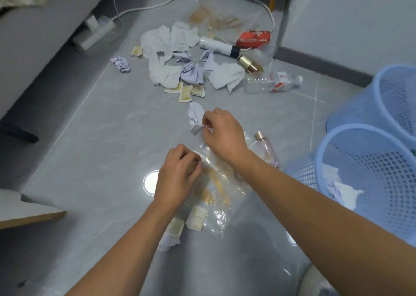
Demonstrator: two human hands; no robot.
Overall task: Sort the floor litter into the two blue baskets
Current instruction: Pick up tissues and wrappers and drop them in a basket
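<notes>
A clear plastic bag (216,196) with yellow-stained scraps and tea bags inside lies on the grey floor below my hands. My left hand (177,174) pinches the bag's upper edge. My right hand (222,131) pinches the same edge farther up, next to a crumpled white paper (194,117). Two blue mesh baskets stand at the right: the near basket (337,144) holds white paper, the far basket (387,75) is behind it. More litter lies ahead: white tissues (166,47), a red can (253,39), a white tube (216,45), a clear plastic bottle (270,84).
A small pink bottle (267,149) lies between my right hand and the near basket. A gold cap (248,64) and stained tea bags (189,91) lie in the pile. A power strip (99,25) with white cable sits by the grey sofa base at left. A wooden board edge is at lower left.
</notes>
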